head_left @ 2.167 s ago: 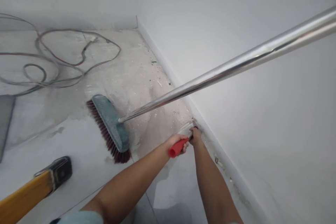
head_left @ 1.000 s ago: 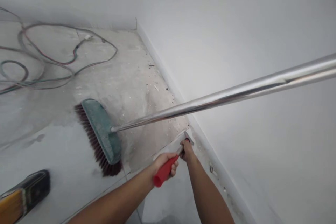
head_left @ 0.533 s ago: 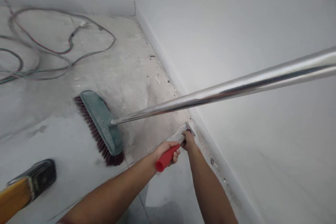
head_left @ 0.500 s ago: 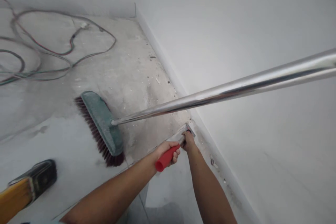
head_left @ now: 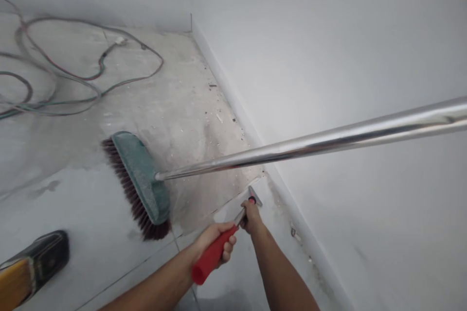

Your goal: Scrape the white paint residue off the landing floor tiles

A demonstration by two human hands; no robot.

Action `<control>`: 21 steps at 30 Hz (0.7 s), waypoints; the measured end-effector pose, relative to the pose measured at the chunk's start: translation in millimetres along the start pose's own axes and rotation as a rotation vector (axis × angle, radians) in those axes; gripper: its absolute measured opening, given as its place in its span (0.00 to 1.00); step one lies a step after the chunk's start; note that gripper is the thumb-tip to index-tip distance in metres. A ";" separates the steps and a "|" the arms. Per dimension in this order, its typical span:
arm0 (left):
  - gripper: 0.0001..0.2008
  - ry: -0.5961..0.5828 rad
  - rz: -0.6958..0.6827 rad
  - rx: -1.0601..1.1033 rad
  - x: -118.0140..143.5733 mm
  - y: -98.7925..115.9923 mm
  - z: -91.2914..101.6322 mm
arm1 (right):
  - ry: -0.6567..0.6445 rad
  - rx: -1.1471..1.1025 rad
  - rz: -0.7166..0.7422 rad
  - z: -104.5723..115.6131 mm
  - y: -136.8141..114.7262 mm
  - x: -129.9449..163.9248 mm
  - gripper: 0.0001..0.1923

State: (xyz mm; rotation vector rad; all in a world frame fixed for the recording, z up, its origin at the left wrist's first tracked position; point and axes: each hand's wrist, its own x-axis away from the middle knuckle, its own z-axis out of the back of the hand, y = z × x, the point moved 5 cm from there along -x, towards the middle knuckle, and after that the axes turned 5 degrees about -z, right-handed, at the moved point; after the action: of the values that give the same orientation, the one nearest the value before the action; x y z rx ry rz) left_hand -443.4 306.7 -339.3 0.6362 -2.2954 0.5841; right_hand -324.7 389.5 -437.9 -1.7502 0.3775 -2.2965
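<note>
A floor scraper with a red grip and a bare metal shaft reaches toward the foot of the wall. My left hand is wrapped round the red grip. Farther down, my right hand closes on the shaft just behind the scraper's flat blade. That blade is at the pale floor, a short way from the baseboard. Past my hands lies a broom with a green head and dark bristles; its shiny metal handle crosses the view above the scraper.
Loose cables lie coiled on the floor at upper left. Small debris is scattered along the baseboard of the right wall. A black and yellow object, its kind unclear, enters from the lower left edge.
Both hands and the scraper have come back toward me and left, drawing the blade away from the baseboard. The hold is the same. The view has shifted slightly.
</note>
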 end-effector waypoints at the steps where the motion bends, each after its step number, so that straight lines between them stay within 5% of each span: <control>1: 0.11 -0.002 -0.009 -0.002 0.5 -2.1 4.6 | -0.007 0.001 -0.017 -1.1 5.9 -1.5 0.09; 8: 0.09 -0.060 -0.033 -0.057 -26.1 18.0 -6.1 | 0.043 -0.193 0.029 9.3 -21.8 -26.8 0.09; 13: 0.19 -0.027 -0.234 -0.494 -34.6 -7.0 16.4 | 0.071 -0.122 0.074 15.8 -10.8 -19.7 0.08; 17: 0.26 -0.224 -0.138 -0.896 -42.4 -56.2 26.4 | 0.094 0.290 0.290 53.4 19.4 -0.4 0.13; 21: 0.23 -0.167 -0.094 -1.015 -52.1 -72.9 39.8 | 0.222 0.994 0.430 101.2 31.5 9.9 0.20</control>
State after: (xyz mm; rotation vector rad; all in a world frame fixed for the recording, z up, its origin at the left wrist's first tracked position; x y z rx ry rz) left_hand -386.4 242.1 -385.9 0.2746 -2.3050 -0.6910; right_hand -228.8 350.0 -413.9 -0.8259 -0.3015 -1.8345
